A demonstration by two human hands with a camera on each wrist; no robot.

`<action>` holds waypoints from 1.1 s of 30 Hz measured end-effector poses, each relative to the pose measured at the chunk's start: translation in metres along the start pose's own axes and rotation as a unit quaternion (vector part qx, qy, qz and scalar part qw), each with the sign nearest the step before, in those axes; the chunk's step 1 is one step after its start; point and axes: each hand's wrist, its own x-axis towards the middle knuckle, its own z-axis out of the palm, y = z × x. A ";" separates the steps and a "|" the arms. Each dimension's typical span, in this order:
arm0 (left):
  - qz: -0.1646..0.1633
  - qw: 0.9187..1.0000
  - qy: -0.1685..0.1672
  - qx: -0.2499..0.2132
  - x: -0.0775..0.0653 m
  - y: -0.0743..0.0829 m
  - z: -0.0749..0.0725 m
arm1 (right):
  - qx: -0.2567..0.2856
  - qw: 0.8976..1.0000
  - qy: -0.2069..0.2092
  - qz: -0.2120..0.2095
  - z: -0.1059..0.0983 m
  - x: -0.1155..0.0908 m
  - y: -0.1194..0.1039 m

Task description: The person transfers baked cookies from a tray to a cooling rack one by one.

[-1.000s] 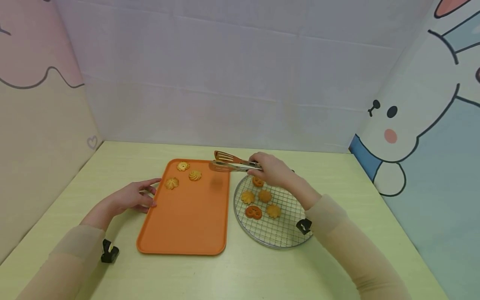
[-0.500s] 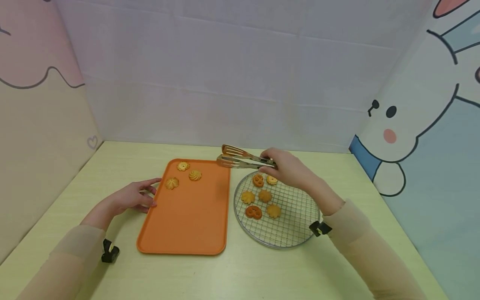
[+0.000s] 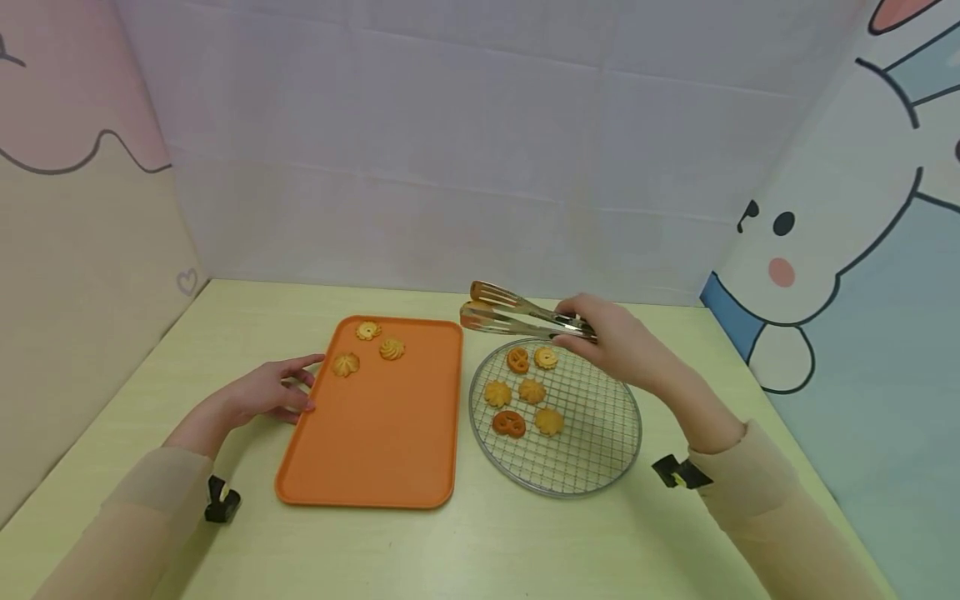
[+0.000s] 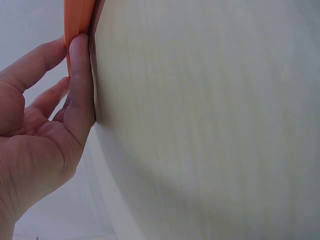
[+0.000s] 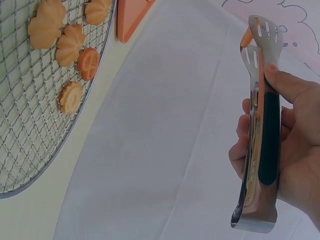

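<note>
My left hand (image 3: pixel 264 393) rests at the left rim of an orange tray (image 3: pixel 375 442), fingertips and thumb touching the rim at separate spots. The left wrist view shows the hand (image 4: pixel 45 115) against the tray edge (image 4: pixel 79 15). Three piped cookies lie at the tray's far left, including a swirl cookie (image 3: pixel 392 348). My right hand (image 3: pixel 618 343) grips metal serving tongs (image 3: pixel 517 315) above the far edge of a round wire rack (image 3: pixel 592 433). The tongs' ends stand apart; an orange patch (image 5: pixel 247 38) shows between them, and I cannot tell whether it is a cookie or a reflection.
Several cookies sit on the left part of the rack, among them two pretzel-shaped ones, such as the near pretzel cookie (image 3: pixel 509 423). A pale wood table (image 3: pixel 360 550) carries tray and rack. A cloth wall (image 3: pixel 450 167) stands behind.
My right hand has moved right with the tongs, from over the tray's far right corner to over the rack's far side, uncovering a round cookie there. My left hand has stayed put.
</note>
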 end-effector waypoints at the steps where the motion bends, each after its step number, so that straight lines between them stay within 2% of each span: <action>1: 0.000 1.000 0.000 0.002 0.000 -0.001 0.000 | -0.001 1.000 0.004 0.001 -0.001 -0.003 0.001; 14: -0.005 1.000 0.006 0.005 0.000 0.000 0.001 | -0.014 0.999 0.050 0.009 -0.011 -0.040 0.016; 22: -0.013 1.000 0.008 0.011 0.001 0.003 0.002 | -0.038 0.994 0.100 0.002 -0.007 -0.066 0.037; 33: -0.014 1.000 0.008 0.005 0.000 0.001 0.001 | -0.040 0.990 0.134 0.012 -0.001 -0.094 0.064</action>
